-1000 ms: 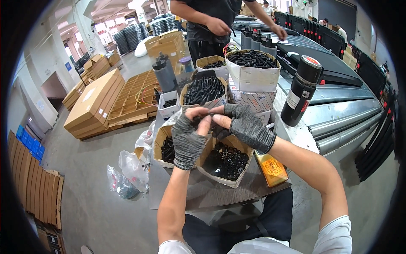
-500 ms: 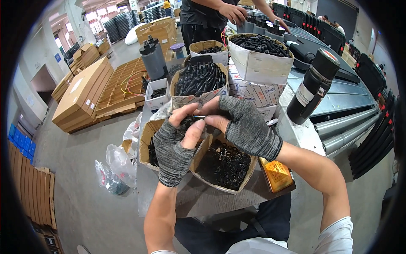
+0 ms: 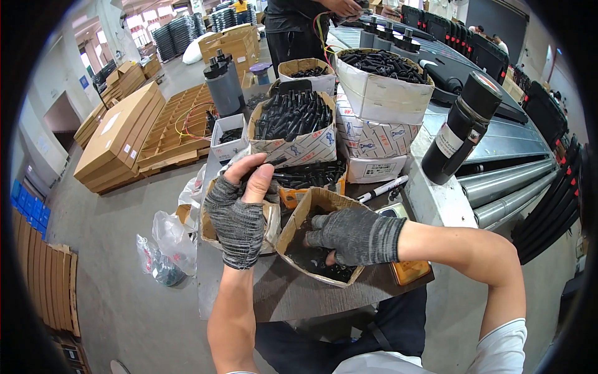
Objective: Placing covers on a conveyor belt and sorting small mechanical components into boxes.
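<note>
A second ago I had both hands together above the boxes, working something small between the fingers. Now they have parted: my right hand [image 3: 355,235] has dropped into the open box [image 3: 298,219] of black parts nearest me, fingers curled down among them, so I judge I am fetching another piece. My left hand [image 3: 240,209] stays raised just left of that box, thumb and fingers pinched on a small dark part [image 3: 249,176]. What the right fingertips grip is hidden, and the pinched part is too small to identify.
</note>
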Available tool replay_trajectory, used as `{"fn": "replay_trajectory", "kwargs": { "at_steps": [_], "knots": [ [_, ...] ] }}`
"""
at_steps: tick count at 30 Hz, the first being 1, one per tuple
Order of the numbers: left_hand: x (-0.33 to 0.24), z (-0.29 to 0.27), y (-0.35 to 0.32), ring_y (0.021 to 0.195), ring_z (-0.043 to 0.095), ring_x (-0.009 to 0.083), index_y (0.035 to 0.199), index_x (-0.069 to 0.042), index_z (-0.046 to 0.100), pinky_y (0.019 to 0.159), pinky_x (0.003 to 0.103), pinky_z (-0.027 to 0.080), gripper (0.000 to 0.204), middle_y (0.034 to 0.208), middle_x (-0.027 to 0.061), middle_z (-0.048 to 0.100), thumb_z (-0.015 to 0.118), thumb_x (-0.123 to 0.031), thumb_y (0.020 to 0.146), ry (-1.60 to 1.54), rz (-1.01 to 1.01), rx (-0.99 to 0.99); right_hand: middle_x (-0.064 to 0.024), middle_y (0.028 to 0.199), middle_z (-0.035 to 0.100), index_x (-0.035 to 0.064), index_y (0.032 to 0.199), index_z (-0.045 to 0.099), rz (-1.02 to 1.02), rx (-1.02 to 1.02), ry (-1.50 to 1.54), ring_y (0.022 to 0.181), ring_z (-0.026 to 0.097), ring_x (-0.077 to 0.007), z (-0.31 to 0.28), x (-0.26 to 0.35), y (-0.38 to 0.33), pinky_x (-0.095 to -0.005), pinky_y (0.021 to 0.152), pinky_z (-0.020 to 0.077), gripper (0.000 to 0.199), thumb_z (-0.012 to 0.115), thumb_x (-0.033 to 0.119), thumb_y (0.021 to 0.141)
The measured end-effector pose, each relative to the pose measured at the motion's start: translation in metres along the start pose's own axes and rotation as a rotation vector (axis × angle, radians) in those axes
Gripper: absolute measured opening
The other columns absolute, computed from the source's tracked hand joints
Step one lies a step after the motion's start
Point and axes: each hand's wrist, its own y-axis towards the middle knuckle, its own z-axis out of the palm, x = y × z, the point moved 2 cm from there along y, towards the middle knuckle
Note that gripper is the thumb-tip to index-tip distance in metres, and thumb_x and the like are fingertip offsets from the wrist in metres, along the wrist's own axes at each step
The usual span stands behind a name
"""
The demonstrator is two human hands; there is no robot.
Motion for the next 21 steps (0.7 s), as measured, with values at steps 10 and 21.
{"fn": "replay_trajectory", "kwargs": {
  "at_steps": [10, 21],
  "knots": [
    [-0.006, 0.002, -0.001, 0.081, 0.062, 0.0099, 0.105, -0.002, 0.07, 0.073, 0.024, 0.049, 0.019, 0.09, 0.0033, 0.069, 0.07, -0.012, 0.089, -0.083, -0.07, 0.079, -0.0137, 0.094, 0.066, 0.0064, 0.108, 0.068, 0.004, 0.043, 0.055, 0.095, 0.064, -0.0326, 0.01, -0.005, 0.015, -0.0412, 0.086, 0.0496, 0.024, 0.062, 0.017, 0.087],
    [-0.001, 0.001, -0.001, 0.083, 0.062, 0.009, 0.104, -0.002, 0.071, 0.076, 0.024, 0.05, 0.02, 0.092, 0.0038, 0.07, 0.071, -0.012, 0.087, -0.262, -0.315, 0.259, -0.0074, 0.096, 0.07, -0.0004, 0.111, 0.067, 0.26, 0.092, 0.804, 0.09, 0.064, -0.0147, -0.021, -0.03, -0.007, -0.0288, 0.082, 0.0506, 0.036, 0.061, 0.03, 0.093]
  ]
}}
